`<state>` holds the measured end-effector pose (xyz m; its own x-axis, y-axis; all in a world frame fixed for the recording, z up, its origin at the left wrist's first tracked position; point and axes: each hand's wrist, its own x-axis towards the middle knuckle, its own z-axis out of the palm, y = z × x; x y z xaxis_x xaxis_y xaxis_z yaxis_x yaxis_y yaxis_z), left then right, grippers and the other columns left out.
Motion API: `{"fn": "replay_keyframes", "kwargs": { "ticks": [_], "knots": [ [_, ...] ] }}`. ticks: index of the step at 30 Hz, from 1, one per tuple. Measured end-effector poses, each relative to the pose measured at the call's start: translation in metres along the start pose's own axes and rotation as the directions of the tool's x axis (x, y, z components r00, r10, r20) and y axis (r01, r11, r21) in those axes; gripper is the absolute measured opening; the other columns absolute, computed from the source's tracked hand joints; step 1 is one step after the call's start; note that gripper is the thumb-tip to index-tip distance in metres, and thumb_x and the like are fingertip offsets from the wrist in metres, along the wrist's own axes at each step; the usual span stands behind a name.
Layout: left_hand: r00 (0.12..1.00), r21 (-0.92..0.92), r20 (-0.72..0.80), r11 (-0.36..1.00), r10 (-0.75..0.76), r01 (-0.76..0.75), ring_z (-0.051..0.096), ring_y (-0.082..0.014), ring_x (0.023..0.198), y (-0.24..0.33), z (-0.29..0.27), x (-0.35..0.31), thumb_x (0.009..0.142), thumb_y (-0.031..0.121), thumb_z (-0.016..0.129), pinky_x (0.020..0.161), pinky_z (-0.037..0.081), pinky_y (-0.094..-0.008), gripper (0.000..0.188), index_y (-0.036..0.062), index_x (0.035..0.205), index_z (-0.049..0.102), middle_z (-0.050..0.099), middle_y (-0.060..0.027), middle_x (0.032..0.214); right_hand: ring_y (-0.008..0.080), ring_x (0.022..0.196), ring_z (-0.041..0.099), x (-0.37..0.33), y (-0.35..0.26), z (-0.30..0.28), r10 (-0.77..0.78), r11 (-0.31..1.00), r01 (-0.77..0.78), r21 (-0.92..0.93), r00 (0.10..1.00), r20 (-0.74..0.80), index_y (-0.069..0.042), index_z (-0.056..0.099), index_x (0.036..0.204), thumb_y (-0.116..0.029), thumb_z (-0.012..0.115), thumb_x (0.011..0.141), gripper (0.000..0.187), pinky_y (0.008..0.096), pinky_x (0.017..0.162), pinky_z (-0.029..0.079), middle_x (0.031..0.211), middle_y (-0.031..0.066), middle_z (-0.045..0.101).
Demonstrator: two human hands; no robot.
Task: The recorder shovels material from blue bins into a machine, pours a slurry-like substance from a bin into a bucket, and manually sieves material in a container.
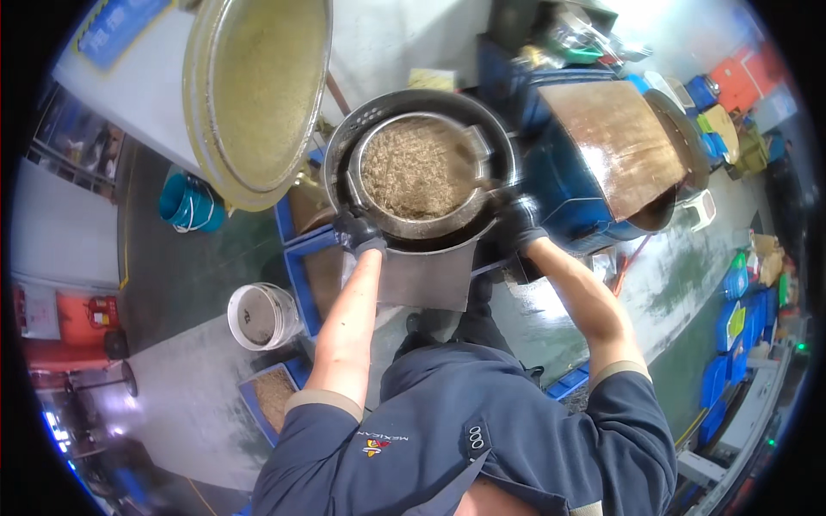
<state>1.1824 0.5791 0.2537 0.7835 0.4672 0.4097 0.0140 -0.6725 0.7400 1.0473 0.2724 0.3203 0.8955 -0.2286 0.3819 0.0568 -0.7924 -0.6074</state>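
Observation:
A round metal basin [413, 225] sits inside a larger dark metal tub [337, 163], directly before me. Coarse brown granular material [409, 172] fills much of the basin. My left hand [357, 230], in a black glove, is closed over the basin's near-left rim. On the near-right side, my right hand [516, 222], also gloved in black, is smeared by motion, so its fingers cannot be read. Close to it, a blurred metal piece [479, 150] shows at the basin's right side; its kind cannot be made out.
A big round yellowish lid [262, 95] stands raised at the left. To the right is a blue drum-like container [551, 185] under a brown sheet [624, 142]. Blue bins [297, 267], a white bucket [258, 316] and a teal bucket [191, 205] stand on the left floor.

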Motion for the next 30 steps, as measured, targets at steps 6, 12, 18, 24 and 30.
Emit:
{"fn": "replay_keyframes", "kwargs": {
  "ticks": [6, 12, 18, 24, 30],
  "knots": [
    [1.0, 0.03, 0.02, 0.999, -0.011, 0.01, 0.054, -0.0336, 0.081, -0.009, -0.01, 0.002, 0.095, 0.033, 0.048, 0.073, 0.042, -0.0416, 0.034, 0.0011, 0.089, 0.059, 0.061, -0.0181, 0.088, 0.0289, 0.095, 0.06, 0.012, 0.005, -0.038, -0.034, 0.888, 0.118, -0.444, 0.981, 0.193, -0.014, 0.062, 0.112, -0.009, 0.053, 0.086, 0.028, 0.0387, 0.084, 0.048, 0.099, 0.0128, 0.064],
    [0.857, -0.503, 0.204, 0.7, -0.473, 0.506, 0.054, -0.0309, 0.078, 0.037, -0.027, 0.003, 0.094, 0.032, 0.053, 0.073, 0.043, -0.0395, 0.033, 0.0002, 0.09, 0.06, 0.063, -0.0163, 0.088, 0.0339, 0.075, 0.065, 0.046, -0.011, -0.076, 0.221, 0.869, -0.091, -0.486, 0.95, 0.218, -0.018, 0.067, 0.106, -0.017, 0.055, 0.086, 0.024, 0.0457, 0.062, 0.051, 0.083, 0.0157, 0.067],
    [0.989, -0.185, 0.037, 0.972, -0.141, 0.146, 0.053, -0.0326, 0.073, 0.019, -0.016, -0.001, 0.093, 0.03, 0.054, 0.07, 0.044, -0.0409, 0.031, -0.0004, 0.09, 0.059, 0.061, -0.018, 0.084, 0.0337, 0.078, 0.066, 0.055, -0.007, -0.068, 0.151, 0.908, -0.036, -0.418, 0.958, 0.245, -0.008, 0.069, 0.09, -0.035, 0.052, 0.091, 0.032, 0.0436, 0.065, 0.05, 0.083, 0.018, 0.068],
    [0.991, 0.107, -0.092, 0.99, 0.099, -0.089, 0.055, -0.0342, 0.073, 0.017, -0.011, -0.001, 0.092, 0.03, 0.055, 0.066, 0.043, -0.0436, 0.029, 0.0015, 0.087, 0.06, 0.062, -0.0193, 0.081, 0.0283, 0.064, 0.066, 0.04, -0.008, -0.065, 0.218, 0.809, 0.194, -0.555, 0.778, 0.589, -0.009, 0.07, 0.086, -0.028, 0.052, 0.092, 0.027, 0.0394, 0.056, 0.048, 0.075, 0.0194, 0.066],
    [0.998, -0.016, -0.056, 1.0, -0.023, 0.022, 0.057, -0.0349, 0.072, 0.01, -0.012, 0.0, 0.09, 0.027, 0.056, 0.064, 0.044, -0.0444, 0.023, 0.0054, 0.091, 0.061, 0.062, -0.0164, 0.081, 0.0234, 0.071, 0.067, 0.066, -0.055, -0.092, 0.149, 0.81, 0.238, -0.536, 0.801, 0.58, -0.012, 0.072, 0.089, -0.029, 0.062, 0.083, 0.021, 0.0353, 0.062, 0.051, 0.08, 0.0149, 0.068]
  ]
}}
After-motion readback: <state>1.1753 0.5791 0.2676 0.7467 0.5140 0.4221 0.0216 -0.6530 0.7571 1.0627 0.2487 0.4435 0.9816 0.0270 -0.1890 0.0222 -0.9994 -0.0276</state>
